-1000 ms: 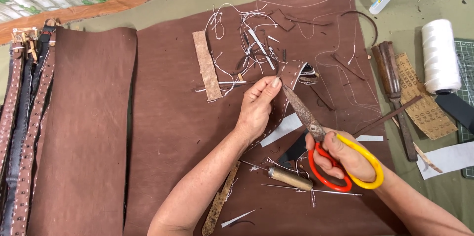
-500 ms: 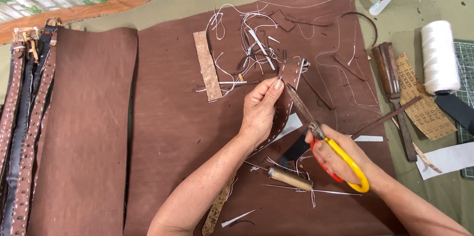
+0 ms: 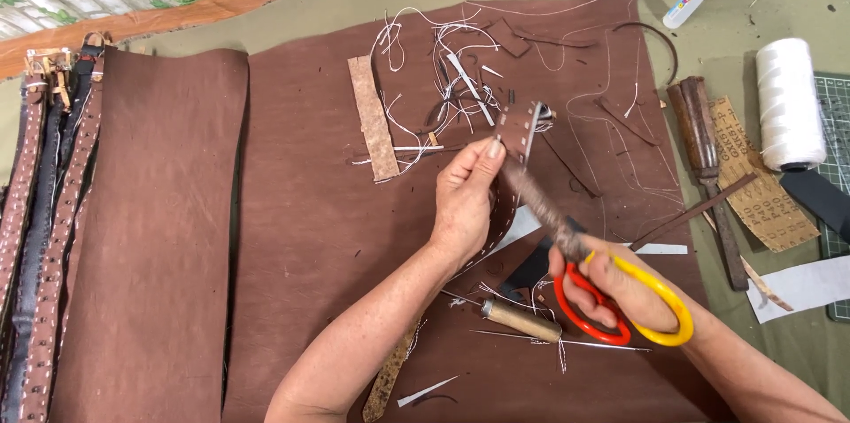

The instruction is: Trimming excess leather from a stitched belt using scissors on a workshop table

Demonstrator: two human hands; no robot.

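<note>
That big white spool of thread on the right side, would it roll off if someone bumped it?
Probably it would roll: the spool of thread lies on its side and its wound body looks round. It likely feels firm and fairly heavy for its size, being tightly wound and thick. The black piece at its lower end might stop it going that way.

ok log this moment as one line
left hand: holds stitched brown leather strap upright | right hand: grips red-and-yellow scissors, blades at strap | beneath: brown leather sheet | nearby: wooden-handled awl
</note>
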